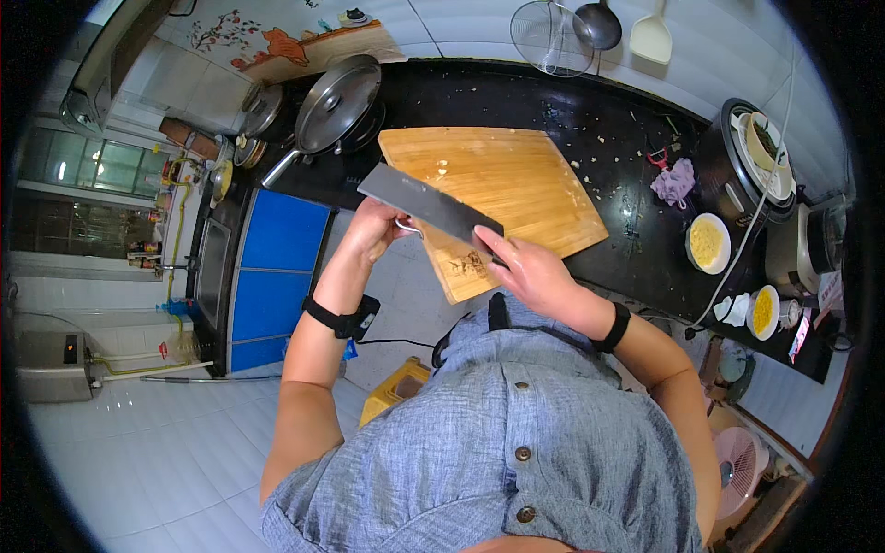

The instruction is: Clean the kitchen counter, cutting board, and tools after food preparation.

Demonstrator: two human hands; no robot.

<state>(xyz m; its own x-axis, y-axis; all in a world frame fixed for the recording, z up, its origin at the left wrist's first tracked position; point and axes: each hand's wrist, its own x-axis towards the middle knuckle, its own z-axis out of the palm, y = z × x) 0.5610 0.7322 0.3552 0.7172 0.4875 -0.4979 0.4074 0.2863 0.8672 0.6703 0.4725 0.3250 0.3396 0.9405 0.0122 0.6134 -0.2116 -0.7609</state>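
Note:
My right hand grips a cleaver, its broad grey blade pointing left over the cutting board's near-left edge. A finger lies along the blade near its handle, which the hand mostly hides. At the left edge of the wooden cutting board, my left hand is closed at a curved metal handle. The cleaver's far end covers part of these left fingers. A few pale food bits sit on the board, and its near corner reaches past the counter's front edge.
Pale crumbs dot the black countertop. Left of the board stands a lidded pan with its handle outward. To the right are a purple cloth, a bowl of yellow food, another yellow-filled bowl and a black cooker. A white cord hangs there.

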